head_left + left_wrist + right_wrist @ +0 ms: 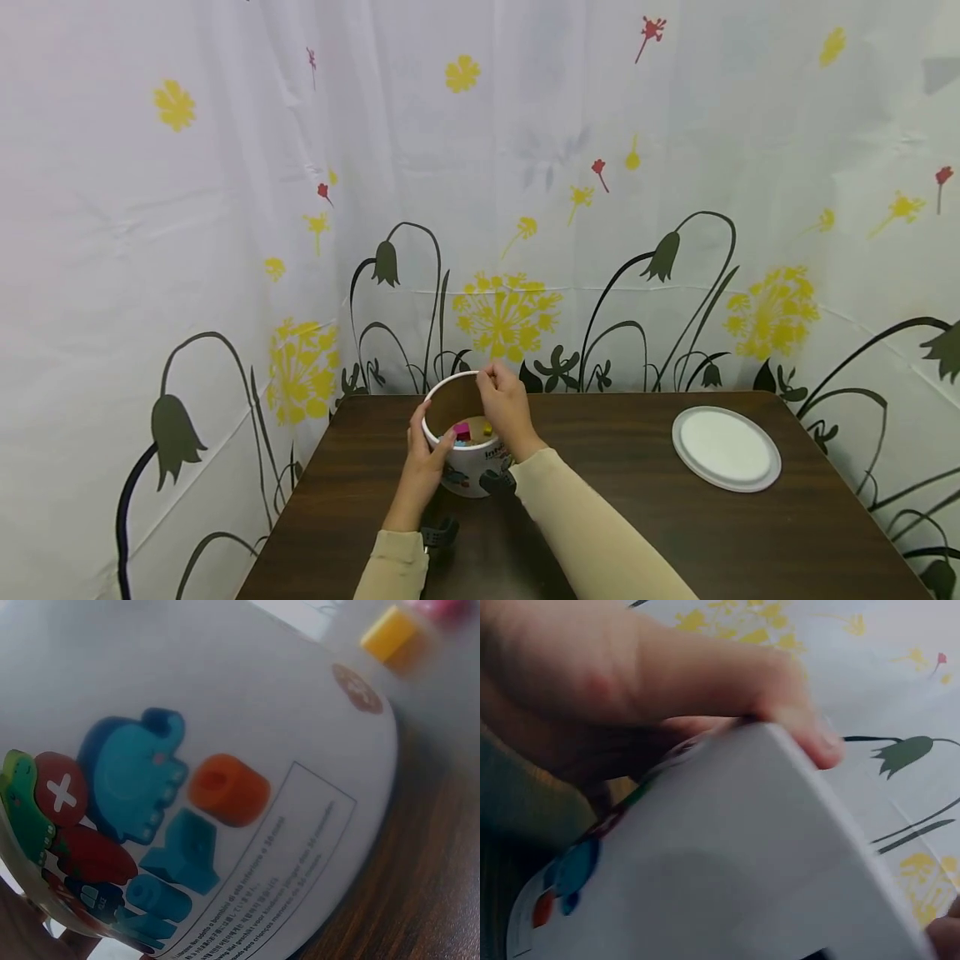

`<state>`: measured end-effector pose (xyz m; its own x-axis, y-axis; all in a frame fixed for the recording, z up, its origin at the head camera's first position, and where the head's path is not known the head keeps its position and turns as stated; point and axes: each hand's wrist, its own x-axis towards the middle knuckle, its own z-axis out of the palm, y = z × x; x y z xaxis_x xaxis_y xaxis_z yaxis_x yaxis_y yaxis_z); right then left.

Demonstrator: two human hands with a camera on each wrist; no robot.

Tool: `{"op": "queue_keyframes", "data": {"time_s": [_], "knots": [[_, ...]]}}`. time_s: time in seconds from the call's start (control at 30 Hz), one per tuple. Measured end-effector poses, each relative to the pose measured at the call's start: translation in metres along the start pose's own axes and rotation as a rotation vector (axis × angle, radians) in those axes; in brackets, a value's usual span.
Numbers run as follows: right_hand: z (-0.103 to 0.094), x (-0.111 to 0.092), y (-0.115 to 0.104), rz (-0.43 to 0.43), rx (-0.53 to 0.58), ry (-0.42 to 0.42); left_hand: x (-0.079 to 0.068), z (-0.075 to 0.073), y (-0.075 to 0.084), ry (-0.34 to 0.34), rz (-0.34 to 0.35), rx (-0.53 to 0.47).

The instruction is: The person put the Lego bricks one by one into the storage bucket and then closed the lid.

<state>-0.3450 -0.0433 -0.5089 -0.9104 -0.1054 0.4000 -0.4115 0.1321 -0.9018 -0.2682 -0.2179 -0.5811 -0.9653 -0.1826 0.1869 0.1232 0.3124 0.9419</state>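
A round white tub (pixel 474 477) with coloured toy pictures printed on its side stands on the dark table, tilted with its mouth toward me. Inside it lie a pink block (pixel 462 432), a small yellow block (pixel 488 429) and some blue pieces. My left hand (pixel 423 467) grips the tub's left side, its thumb near the front rim. On the far right rim, my right hand (pixel 507 406) grips the edge, with bent fingers over it in the right wrist view. A blurred yellow block (pixel 391 635) shows beside the tub in the left wrist view; its support cannot be told.
A round white lid (pixel 726 450) lies flat toward the right side of the brown wooden table (pixel 600 500). Behind the table's back edge hangs a white curtain (pixel 405 150) printed with flowers. Both wrists wear dark straps.
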Motion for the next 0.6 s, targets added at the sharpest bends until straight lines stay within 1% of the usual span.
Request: {"op": "queue_keyframes", "data": {"time_s": [0.07,0.1,0.13,0.2,0.27,0.33,0.37,0.4,0.43,0.47,0.6], "knots": [[-0.001,-0.007,0.002,-0.077,0.03,0.036,0.001,-0.001,0.001,0.002,-0.002,-0.005],[-0.001,-0.009,0.005,-0.129,0.02,0.051,0.002,-0.002,0.001,0.004,-0.003,-0.003],[-0.001,-0.012,0.007,-0.187,-0.014,0.065,0.002,-0.002,0.002,0.005,0.0,-0.002],[-0.002,-0.017,0.013,-0.324,-0.133,0.073,0.004,-0.003,0.002,0.007,0.001,0.002],[-0.002,-0.022,0.019,-0.45,-0.31,0.08,0.005,-0.003,0.002,0.008,0.005,0.004],[-0.003,-0.026,0.022,-0.543,-0.441,0.067,0.004,-0.002,0.002,0.01,0.008,0.003],[-0.003,-0.027,0.022,-0.571,-0.466,0.048,0.004,-0.001,0.001,0.011,0.005,0.004],[-0.004,-0.029,0.023,-0.574,-0.47,0.027,0.003,0.0,0.001,0.012,0.004,0.006],[-0.006,-0.03,0.023,-0.552,-0.44,-0.002,0.002,0.0,0.0,0.011,0.003,0.007],[-0.008,-0.031,0.023,-0.522,-0.388,-0.03,0.001,0.001,0.0,0.01,0.001,0.011],[-0.022,-0.038,0.02,-0.308,-0.089,-0.155,-0.001,-0.001,-0.001,0.009,-0.005,0.02]]}}
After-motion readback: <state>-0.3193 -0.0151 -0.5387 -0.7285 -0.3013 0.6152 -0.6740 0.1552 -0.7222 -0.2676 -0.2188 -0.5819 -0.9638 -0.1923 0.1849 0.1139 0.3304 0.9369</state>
